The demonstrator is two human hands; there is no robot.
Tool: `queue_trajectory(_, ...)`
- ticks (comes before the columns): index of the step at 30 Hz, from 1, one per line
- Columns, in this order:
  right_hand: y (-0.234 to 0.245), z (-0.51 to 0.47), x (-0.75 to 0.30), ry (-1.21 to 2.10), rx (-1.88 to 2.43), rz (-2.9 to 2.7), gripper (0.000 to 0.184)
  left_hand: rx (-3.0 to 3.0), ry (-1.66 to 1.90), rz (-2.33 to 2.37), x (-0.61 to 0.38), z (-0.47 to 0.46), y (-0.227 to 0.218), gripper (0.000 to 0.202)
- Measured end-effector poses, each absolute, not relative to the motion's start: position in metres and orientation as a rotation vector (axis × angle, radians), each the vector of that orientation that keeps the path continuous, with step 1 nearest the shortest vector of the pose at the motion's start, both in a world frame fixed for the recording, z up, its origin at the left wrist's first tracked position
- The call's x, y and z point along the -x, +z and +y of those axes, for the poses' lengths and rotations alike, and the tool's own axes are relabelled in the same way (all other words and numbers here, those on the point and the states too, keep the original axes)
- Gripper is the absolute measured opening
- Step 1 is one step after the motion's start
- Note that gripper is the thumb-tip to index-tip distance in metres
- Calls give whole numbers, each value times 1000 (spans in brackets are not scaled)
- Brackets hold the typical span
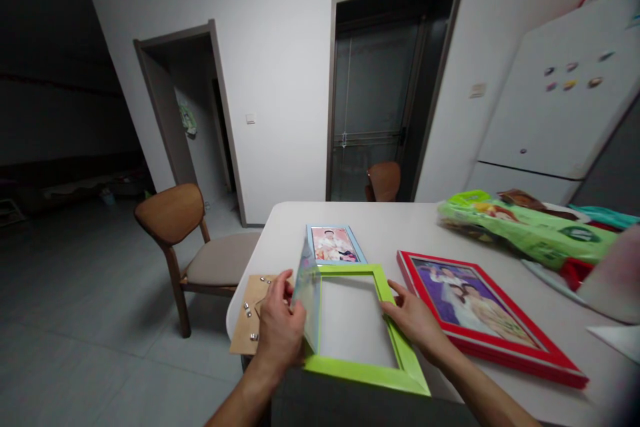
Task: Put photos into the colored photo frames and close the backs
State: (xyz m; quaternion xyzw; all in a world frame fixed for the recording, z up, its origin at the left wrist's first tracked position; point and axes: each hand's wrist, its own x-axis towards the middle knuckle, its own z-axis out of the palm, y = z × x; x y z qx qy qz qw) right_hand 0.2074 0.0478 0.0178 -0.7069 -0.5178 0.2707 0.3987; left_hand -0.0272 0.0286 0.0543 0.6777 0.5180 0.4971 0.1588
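A lime-green picture frame (367, 373), with nothing inside its opening, lies at the table's near edge. My right hand (413, 317) grips its right side, thumb on top. My left hand (280, 313) pinches a clear sheet (309, 297), which stands tilted along the frame's left side; whether it is glass or plastic I cannot tell. Partly behind that hand is a wooden backing board (244, 333) with metal clips. Just beyond the green frame lies a light blue picture frame (334, 243) holding a photo. To the right rests a larger red picture frame (480, 310), also with a photo.
The white table (390, 223) also carries a green plastic package (525, 223) and other items at the far right. A wooden chair (175, 220) stands at the left, another chair (384, 180) behind the table. A white fridge (545, 120) is at the right.
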Motion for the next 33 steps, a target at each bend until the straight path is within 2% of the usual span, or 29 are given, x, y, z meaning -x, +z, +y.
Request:
queue_trajectory(4,2,53,-214,324,2021,-1585,54,-1658,1217,1616,65,42,23,41)
queue_trajectory(8,-8,54,-212,137,2068,-1746,49,-1635,1089,1671,80,42,1,40)
queue_trajectory(15,-14,55,-214,-4,2038,-1855,43,-2027,693,1832,76,31,13,42)
queue_trajectory(19,-6,52,-203,-36,1892,-1780,44,-2176,667,1878,74,30,14,42)
queue_trajectory(21,-2,51,-188,153,1772,-1711,46,-2255,696,1851,71,28,13,42)
queue_trajectory(25,-3,54,-149,943,1608,-1394,53,-2386,729,1592,55,18,12,49)
queue_trajectory(27,-4,58,-133,1228,1521,-1236,51,-2431,697,1428,45,12,10,56)
queue_trajectory(30,3,62,-117,1426,1372,-1146,39,-2471,651,1322,33,9,6,64)
queue_trajectory(33,24,58,-109,1414,1238,-1089,34,-2465,770,1337,26,16,5,64)
